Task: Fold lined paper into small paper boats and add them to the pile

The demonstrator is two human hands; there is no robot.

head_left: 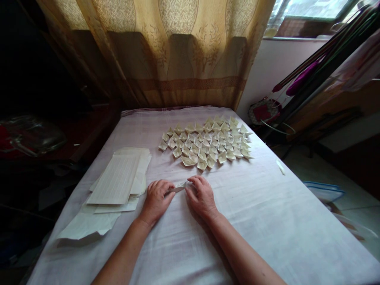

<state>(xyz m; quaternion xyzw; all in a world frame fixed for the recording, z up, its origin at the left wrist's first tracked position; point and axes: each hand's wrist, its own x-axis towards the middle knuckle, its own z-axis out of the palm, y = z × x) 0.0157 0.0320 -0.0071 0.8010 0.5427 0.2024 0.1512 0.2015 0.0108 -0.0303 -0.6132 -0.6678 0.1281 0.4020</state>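
Pale cloth (261, 221), spread over centre and bottom of frame. Gold patterned curtain (178, 55), across top. Loose stack of lined sheets (114, 180), left of centre. Crowded group of cream paper boats (194, 149), pointed-ended, right of centre. Left hand (157, 198) and right hand (203, 196), lower centre: thumbs and fingers nearly closed, pinching opposite ends of small folded paper (179, 187); whitish, narrow, creased, slanting up rightward, ends hidden by fingers.

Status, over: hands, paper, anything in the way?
Left hand, right hand: holding small folded paper, one at each end. Closest obstacles: paper boats ahead, paper stack at left.
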